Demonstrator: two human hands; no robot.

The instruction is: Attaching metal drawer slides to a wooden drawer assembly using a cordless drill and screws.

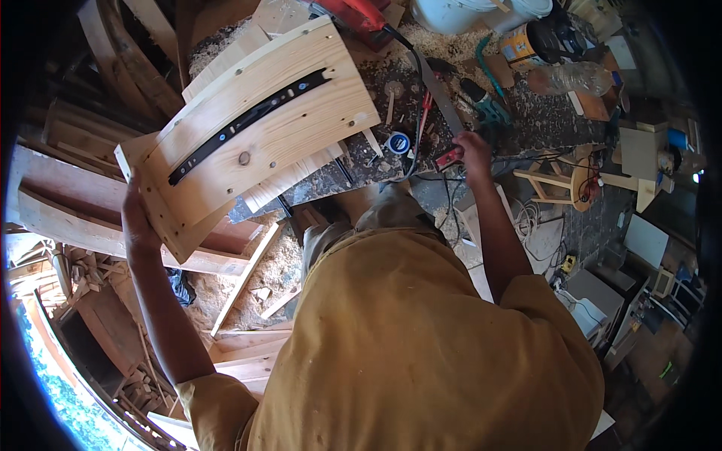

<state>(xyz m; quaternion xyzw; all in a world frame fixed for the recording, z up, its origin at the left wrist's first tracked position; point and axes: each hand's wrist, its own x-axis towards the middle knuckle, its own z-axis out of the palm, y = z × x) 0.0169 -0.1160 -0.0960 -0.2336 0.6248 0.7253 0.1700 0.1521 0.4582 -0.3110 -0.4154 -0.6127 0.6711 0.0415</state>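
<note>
A pale wooden drawer (308, 113) rests tilted on the workbench (301, 195), its side panel facing up. A black drawer slide (248, 126) is fixed along that panel. My left hand (140, 224) is closed on the drawer's near left end, with some fingers hidden behind the end board. At the bench's right, my right hand (474, 154) grips a flat-bladed tool (444, 101) by its red end. Its long grey blade points up and to the left, away from the drawer. My fingers cover where blade and red end meet.
Beside the drawer lies a blue tape measure (398, 143). A green-and-black drill (485, 104), a plastic bottle (571, 78), a red power tool (353, 16) and white buckets (451, 13) stand farther back. Wooden stool (575, 186) at right; sawdust and offcuts cover the floor.
</note>
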